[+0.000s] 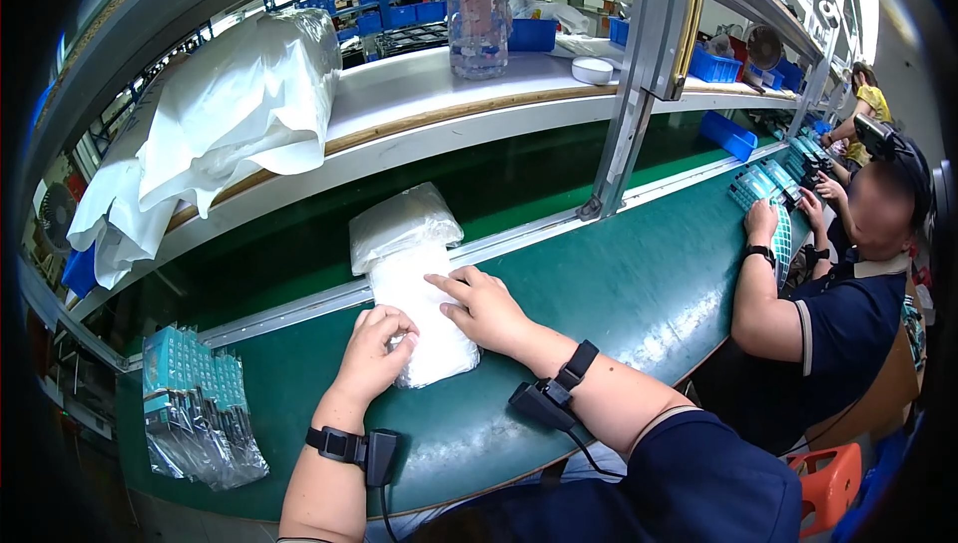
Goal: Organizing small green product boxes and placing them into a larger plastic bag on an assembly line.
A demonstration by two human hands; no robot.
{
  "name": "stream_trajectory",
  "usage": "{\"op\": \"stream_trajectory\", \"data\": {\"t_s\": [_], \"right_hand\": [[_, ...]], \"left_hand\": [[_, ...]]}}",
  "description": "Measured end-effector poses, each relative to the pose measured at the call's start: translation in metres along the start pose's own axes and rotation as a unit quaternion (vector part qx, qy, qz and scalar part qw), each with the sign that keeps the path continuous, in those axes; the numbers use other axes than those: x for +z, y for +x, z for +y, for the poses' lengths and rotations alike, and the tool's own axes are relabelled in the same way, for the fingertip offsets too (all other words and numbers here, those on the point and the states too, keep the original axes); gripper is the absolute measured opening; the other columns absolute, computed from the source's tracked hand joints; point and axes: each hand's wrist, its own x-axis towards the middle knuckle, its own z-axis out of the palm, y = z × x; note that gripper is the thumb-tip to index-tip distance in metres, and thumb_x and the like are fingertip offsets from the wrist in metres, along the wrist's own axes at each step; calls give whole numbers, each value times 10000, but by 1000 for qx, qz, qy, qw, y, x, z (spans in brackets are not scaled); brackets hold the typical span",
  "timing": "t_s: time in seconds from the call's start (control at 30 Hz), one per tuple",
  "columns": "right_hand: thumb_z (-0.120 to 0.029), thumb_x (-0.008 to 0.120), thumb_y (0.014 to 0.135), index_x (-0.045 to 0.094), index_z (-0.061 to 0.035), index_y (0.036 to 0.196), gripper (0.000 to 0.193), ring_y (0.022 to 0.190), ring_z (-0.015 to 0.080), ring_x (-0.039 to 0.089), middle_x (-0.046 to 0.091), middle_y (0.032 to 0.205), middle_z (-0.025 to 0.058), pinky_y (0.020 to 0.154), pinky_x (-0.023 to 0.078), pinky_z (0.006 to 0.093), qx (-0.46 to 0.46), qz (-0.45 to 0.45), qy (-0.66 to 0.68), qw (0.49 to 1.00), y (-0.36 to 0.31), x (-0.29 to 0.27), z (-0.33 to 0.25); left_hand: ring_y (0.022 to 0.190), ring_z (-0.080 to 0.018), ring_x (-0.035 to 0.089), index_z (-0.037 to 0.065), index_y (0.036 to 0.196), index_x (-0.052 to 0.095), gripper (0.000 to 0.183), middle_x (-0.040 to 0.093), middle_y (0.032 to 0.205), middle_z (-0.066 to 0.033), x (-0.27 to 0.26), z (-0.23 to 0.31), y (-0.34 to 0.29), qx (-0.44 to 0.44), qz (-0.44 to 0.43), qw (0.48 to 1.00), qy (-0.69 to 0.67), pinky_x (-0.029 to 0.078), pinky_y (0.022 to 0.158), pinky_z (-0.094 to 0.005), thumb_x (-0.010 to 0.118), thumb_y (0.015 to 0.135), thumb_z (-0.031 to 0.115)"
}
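Observation:
A stack of thin white bags or sheets (424, 318) lies on the green bench in front of me, its far end against a clear-wrapped white pack (404, 229). My right hand (487, 311) rests on the stack's right side with fingers stretched out and apart. At the left edge of the stack is my left hand (374, 351), fingers curled and thumb drawn to the forefinger in a pinch. Whatever that pinch may hold is too small to make out. Both wrists wear black straps with small black boxes.
Teal-carded packs in clear plastic (200, 403) are piled at the left. Over the bench runs a white shelf (399, 94) with plastic-covered white sheets (244, 104) and a clear jar (479, 24). A metal post (629, 104) rises beyond. A co-worker (828, 293) handles teal packs at the right.

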Motion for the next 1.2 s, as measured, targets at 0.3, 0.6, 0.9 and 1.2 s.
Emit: {"op": "stream_trajectory", "data": {"t_s": [0.3,0.6,0.9,1.2], "right_hand": [[-192,573,941,639,-46,1175,283,988,332,601,597,1079,166,880,486,386,43,138,104,984,5,-14,17],[65,548,770,619,14,821,102,779,261,641,656,904,151,711,525,339,-169,243,294,909,-21,-96,-109],[26,598,755,626,12,862,112,747,257,641,653,917,149,684,532,340,-276,244,286,885,-75,-86,-159],[-22,617,780,622,4,905,127,733,266,634,638,903,150,666,528,346,-268,222,237,907,-50,-111,-131]], "left_hand": [[1003,-266,514,67,884,661,75,597,978,-56,5,-4,0,32,10,999,-2,426,913,-368,649,817,100],[1040,-269,501,77,907,657,98,590,1013,-62,-2,-9,-14,2,10,1000,-5,412,942,-372,639,815,105],[1045,-274,497,51,900,646,105,583,1000,-69,7,9,11,30,-15,999,-22,422,930,-373,620,820,112],[991,-271,519,48,861,652,76,587,977,-83,5,-4,5,-6,-1,1000,-13,438,883,-353,639,788,66]]}}
